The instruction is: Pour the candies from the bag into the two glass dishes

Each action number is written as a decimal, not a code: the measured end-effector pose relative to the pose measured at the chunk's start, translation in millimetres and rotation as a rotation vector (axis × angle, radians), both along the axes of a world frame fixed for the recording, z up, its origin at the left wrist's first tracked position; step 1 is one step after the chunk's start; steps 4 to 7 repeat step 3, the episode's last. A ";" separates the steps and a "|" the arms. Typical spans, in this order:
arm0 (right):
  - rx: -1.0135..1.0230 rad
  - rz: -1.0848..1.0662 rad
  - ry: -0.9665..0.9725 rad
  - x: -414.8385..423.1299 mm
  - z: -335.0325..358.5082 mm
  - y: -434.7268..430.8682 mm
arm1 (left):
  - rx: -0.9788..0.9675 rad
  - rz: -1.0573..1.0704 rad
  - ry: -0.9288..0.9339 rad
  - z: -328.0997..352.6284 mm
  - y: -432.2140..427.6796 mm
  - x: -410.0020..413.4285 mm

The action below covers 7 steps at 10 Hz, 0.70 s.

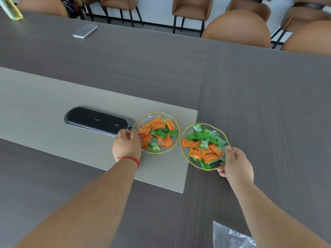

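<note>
Two clear glass dishes with gold scalloped rims sit side by side on the table, both full of orange and green wrapped candies. My left hand [126,144] grips the left rim of the left dish [162,152]. My right hand [236,164] holds the near right rim of the right dish [183,149], thumb on top of the edge. Under my right forearm, at the bottom edge, the clear plastic bag [231,236] lies flat on the table and looks empty.
A black oval panel [95,119] is set in the light centre strip just left of the left dish. A phone [85,30] and a bottle of yellow liquid [11,9] lie far back left. Brown chairs [236,27] line the far table edge.
</note>
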State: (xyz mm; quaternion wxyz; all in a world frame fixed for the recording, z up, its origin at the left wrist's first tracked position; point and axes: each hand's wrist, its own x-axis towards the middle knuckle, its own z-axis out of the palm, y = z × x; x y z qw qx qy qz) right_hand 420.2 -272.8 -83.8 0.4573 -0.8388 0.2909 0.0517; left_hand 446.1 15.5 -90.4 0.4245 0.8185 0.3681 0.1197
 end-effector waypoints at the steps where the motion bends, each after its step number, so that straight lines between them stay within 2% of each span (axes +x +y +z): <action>1: 0.019 -0.001 0.017 -2.1 5.9 -0.6 | -0.103 -0.040 -0.037 -1.6 1.6 -14.1; 2: 0.075 0.009 0.054 -3.8 12.1 2.1 | -0.237 -0.061 -0.087 6.3 -3.1 -30.6; 3: 0.233 -0.105 0.148 -9.2 15.2 -1.2 | -0.270 -0.108 -0.070 14.9 -10.8 -67.6; 7: 0.233 -0.105 0.148 -9.2 15.2 -1.2 | -0.270 -0.108 -0.070 14.9 -10.8 -67.6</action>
